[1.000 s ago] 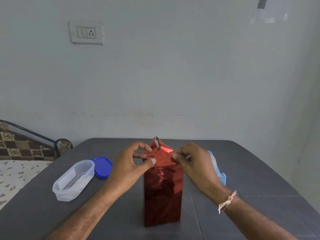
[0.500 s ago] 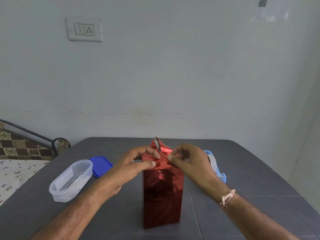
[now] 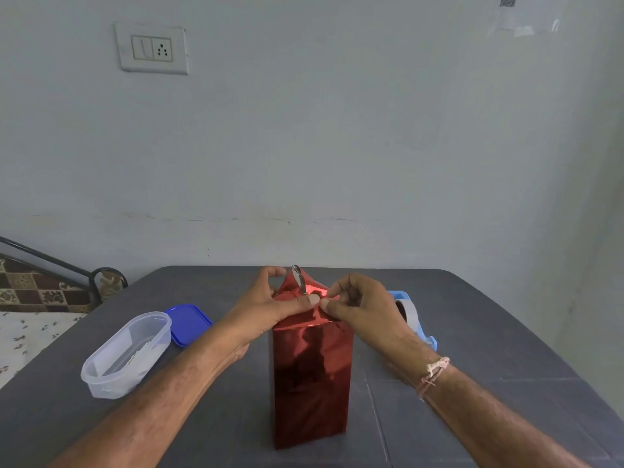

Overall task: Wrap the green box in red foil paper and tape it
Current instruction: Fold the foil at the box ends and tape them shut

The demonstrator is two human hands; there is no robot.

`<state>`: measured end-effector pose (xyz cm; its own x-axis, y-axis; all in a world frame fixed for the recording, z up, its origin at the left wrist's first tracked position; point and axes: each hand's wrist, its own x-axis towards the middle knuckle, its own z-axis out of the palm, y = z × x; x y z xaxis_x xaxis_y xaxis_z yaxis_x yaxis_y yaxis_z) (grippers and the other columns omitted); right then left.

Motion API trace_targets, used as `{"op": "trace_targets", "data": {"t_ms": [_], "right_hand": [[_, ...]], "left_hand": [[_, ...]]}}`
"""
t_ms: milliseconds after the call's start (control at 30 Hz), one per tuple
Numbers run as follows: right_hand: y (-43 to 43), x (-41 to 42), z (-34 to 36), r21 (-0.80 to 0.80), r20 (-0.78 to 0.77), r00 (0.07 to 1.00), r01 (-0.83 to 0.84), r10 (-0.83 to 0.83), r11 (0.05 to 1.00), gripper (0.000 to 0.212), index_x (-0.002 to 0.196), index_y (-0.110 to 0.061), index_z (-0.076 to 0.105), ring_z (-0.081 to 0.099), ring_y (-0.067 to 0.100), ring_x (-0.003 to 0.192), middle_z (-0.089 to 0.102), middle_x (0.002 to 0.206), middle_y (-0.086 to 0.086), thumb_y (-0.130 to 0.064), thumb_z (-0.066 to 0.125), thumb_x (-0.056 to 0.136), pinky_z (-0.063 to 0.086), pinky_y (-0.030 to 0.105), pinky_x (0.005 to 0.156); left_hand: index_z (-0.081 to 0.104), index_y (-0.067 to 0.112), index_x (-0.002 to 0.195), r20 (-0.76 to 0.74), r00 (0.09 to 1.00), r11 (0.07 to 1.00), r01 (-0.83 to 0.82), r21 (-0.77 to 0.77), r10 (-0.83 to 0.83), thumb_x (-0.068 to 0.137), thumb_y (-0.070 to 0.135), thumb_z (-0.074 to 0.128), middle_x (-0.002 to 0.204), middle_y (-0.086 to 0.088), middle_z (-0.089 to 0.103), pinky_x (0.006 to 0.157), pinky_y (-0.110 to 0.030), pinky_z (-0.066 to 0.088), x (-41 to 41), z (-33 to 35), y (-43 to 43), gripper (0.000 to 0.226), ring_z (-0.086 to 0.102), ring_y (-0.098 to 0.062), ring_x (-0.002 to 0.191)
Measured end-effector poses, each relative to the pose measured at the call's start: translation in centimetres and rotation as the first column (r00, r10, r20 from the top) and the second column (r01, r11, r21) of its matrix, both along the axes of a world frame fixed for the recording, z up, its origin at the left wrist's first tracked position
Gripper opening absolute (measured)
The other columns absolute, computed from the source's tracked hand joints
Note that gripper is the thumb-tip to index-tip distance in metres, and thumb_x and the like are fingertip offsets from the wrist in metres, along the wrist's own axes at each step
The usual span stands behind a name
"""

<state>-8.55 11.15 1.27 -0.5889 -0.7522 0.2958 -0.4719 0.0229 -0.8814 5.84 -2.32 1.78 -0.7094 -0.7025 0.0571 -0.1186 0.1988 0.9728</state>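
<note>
A tall box wrapped in shiny red foil paper (image 3: 310, 383) stands upright in the middle of the grey table (image 3: 489, 332); no green shows. Its top foil flap sticks up in a point, silver on the inside. My left hand (image 3: 270, 309) pinches the folded foil at the box's top from the left, thumb pressed on the front fold. My right hand (image 3: 358, 309) pinches the same fold from the right, fingertips almost touching the left thumb. A blue tape dispenser (image 3: 413, 319) with a roll of tape lies behind my right hand, partly hidden by it.
A clear oval plastic container (image 3: 128, 354) lies at the left of the table, with its blue lid (image 3: 189, 322) just behind it. A bed with a patterned cover (image 3: 30, 298) and a metal rail stands left of the table. A white wall is close behind.
Both hands have moved inward along the top fold, so the left thumb and right fingertips now nearly meet at the middle. The box has stayed in place.
</note>
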Motion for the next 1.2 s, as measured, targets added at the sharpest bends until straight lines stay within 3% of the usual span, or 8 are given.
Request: {"op": "trace_targets", "data": {"t_ms": [133,300,567,733,900,1033,1133,1200], "right_hand": [[-0.3,-0.5,-0.1,-0.019,0.049,0.997,-0.051,0.052,0.999,0.013,0.093,-0.016,0.070,0.063,0.005,0.064,0.066,0.071,-0.004,-0.017,0.081,0.086,0.049,0.017,0.061],[-0.9,-1.0,-0.5,-0.033,0.084,0.993,-0.076,0.078,0.997,0.013,0.093,-0.016,0.070,0.065,0.012,0.069,0.067,0.075,0.001,-0.016,0.081,0.085,0.052,0.023,0.066],[-1.4,-1.1,-0.7,-0.037,0.172,0.984,-0.048,0.053,0.998,0.009,0.095,-0.012,0.072,0.064,0.004,0.067,0.065,0.073,-0.003,-0.009,0.076,0.087,0.050,0.015,0.063],[-1.5,-1.0,-0.6,-0.046,0.244,0.969,-0.032,0.042,0.998,0.011,0.095,-0.011,0.071,0.063,0.011,0.071,0.065,0.076,0.003,-0.002,0.072,0.088,0.051,0.019,0.064],[0.5,-2.1,-1.0,-0.172,0.425,0.899,-0.036,0.107,0.984,0.011,0.106,-0.010,0.069,0.067,0.014,0.081,0.071,0.088,0.003,-0.011,0.069,0.095,0.055,0.026,0.067],[3.2,-4.6,-2.9,-0.111,0.399,0.913,0.147,-0.092,0.983,0.012,0.106,-0.009,0.072,0.067,0.016,0.083,0.070,0.089,0.002,-0.015,0.069,0.096,0.054,0.027,0.067],[5.1,-8.0,-4.8,0.026,0.229,0.902,0.370,-0.365,0.929,0.011,0.101,-0.013,0.073,0.065,0.018,0.083,0.072,0.093,0.002,-0.020,0.069,0.095,0.054,0.031,0.069],[6.3,-10.3,-6.0,0.158,0.113,0.854,0.488,-0.507,0.858,0.023,0.105,-0.008,0.072,0.063,0.017,0.085,0.072,0.099,0.008,-0.028,0.068,0.095,0.056,0.040,0.075]], "left_hand": [[0.061,0.022,0.117,0.050,0.998,1.000,-0.023,-0.006,0.024,0.071,0.035,0.091,0.106,0.002,0.074,0.060,-0.010,0.052,-0.6,0.5,-0.3,0.057,0.072,-0.010,0.091],[0.078,0.012,0.105,0.074,0.996,0.995,0.038,0.088,-0.045,0.075,0.033,0.087,0.097,-0.006,0.080,0.088,-0.032,0.059,-0.7,0.0,-1.0,0.038,0.076,-0.024,0.097],[0.078,0.004,0.103,0.043,0.999,0.972,-0.021,0.232,0.012,0.073,0.027,0.089,0.096,-0.016,0.079,0.083,-0.034,0.058,-0.9,-0.7,-1.0,0.039,0.074,-0.025,0.083],[0.076,0.004,0.100,0.024,0.999,0.967,-0.044,0.250,0.039,0.076,0.023,0.087,0.091,-0.017,0.079,0.086,-0.038,0.058,-1.0,-0.8,-0.5,0.034,0.073,-0.027,0.080],[0.077,0.004,0.099,0.010,0.998,0.964,-0.059,0.259,0.058,0.076,0.025,0.087,0.091,-0.018,0.078,0.089,-0.041,0.054,-1.0,-0.8,-0.5,0.033,0.071,-0.031,0.084],[0.077,0.008,0.092,0.002,0.998,0.967,-0.061,0.249,0.062,0.077,0.026,0.086,0.084,-0.014,0.078,0.079,-0.033,0.052,-0.9,-0.9,-0.2,0.026,0.070,-0.026,0.079],[0.077,0.008,0.093,-0.006,0.998,0.969,-0.060,0.239,0.063,0.077,0.027,0.086,0.086,-0.015,0.078,0.079,-0.033,0.051,-0.8,-1.0,-0.2,0.026,0.070,-0.026,0.079],[0.077,0.009,0.091,-0.002,0.998,0.972,-0.055,0.228,0.057,0.078,0.027,0.086,0.085,-0.014,0.078,0.078,-0.033,0.051,-0.8,-1.0,-0.1,0.024,0.070,-0.025,0.077]]}}
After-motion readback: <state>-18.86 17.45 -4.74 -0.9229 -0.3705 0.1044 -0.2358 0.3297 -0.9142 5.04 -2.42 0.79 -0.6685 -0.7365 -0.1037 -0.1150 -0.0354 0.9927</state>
